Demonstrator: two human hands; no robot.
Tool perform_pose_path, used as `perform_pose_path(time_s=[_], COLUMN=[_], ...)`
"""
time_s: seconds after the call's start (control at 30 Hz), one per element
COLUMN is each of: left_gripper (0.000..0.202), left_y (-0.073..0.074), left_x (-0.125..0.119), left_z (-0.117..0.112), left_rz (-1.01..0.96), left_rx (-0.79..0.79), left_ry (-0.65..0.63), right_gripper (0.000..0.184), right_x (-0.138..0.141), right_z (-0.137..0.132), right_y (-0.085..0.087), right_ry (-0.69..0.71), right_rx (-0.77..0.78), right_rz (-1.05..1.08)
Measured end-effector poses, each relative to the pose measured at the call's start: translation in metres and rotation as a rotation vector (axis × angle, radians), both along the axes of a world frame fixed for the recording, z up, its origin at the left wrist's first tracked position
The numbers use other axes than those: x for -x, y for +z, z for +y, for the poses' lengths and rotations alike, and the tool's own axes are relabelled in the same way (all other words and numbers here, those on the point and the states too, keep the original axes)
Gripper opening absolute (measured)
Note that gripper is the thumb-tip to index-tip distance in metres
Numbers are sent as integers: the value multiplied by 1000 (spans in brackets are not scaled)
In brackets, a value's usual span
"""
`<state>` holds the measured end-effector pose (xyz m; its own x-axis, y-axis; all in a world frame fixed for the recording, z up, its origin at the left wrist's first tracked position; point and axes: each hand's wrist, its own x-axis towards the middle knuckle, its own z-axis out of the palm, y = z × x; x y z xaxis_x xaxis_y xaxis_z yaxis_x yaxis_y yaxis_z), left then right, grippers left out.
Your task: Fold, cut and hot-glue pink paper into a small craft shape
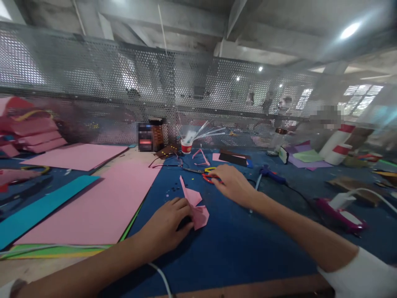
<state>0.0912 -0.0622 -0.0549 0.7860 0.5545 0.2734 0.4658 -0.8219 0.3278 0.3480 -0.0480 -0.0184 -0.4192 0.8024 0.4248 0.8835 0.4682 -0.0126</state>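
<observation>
My left hand (169, 223) rests on the blue mat with its fingers curled on a small folded pink paper piece (195, 207), pinning its near edge. My right hand (231, 182) reaches forward and closes its fingers on scissors with red and yellow handles (208, 174); the blades point left. A large pink sheet (108, 203) lies just left of my left hand, stacked on green and yellow sheets.
A teal strip (37, 213) lies at the left. A red-and-white cup (186, 145) with sticks stands at the back by the perforated metal screen (198, 99). A blue glue gun (271, 174) and a purple one (341, 213) lie to the right with cords.
</observation>
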Motion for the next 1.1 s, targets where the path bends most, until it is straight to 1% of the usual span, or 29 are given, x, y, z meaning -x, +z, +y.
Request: perform_pose_path(time_s=[0.03,0.1,0.2,0.3,0.4,0.47,0.57,0.63,0.67,0.73,0.8,0.87,0.9,0.93,0.97,1.0,1.1], left_gripper=[10,11,12,10,9,10,13,14,14,14,15,16,17,19,20,22,22], left_y=[0,0,1,3,5,6,7,8,9,10,10,10,9,8,7,6,3], left_x=[0,1,2,1,1,1,1,1,1,0,1,2,2,3,3,4,5], left_z=[0,0,0,0,1,0,-1,-1,-1,-1,0,2,3,5,6,8,13], left_rz=[-4,-11,-12,-6,-7,-3,2,5,7,1,-12,-24,-29,-32,-36,-41,-51], left_rx=[0,7,27,36,17,-3,-20,-18,-11,8,25,36,42,47,53,58,77], left_ry=[0,1,-5,-7,-6,-12,-12,-5,-2,1,-10,-21,-26,-31,-37,-44,-60], right_gripper=[27,31,32,29,29,28,16,11,12,20,26,29,34,37,38,37,39], right_x=[-2,-5,-3,-1,-4,-12,-32,-45,-49,-52,-43,-25,-14,-2,9,19,40], right_z=[13,38,64,78,79,75,61,50,45,34,21,6,-2,-9,-17,-24,-40], right_y=[3,3,-7,-15,-13,-7,5,12,14,16,16,15,14,14,13,11,1], right_ry=[-72,-113,-172,-219,-225,-203,-190,-177,-165,-147,-99,98,181,241,282,288,278], right_rx=[43,86,168,235,298,351,401,440,462,488,504,574,576,582,580,578,661], right_rz=[-113,-179,-254,-290,-279,-243,-145,-54,-1,114,291,736,904,1010,1067,1101,1040])
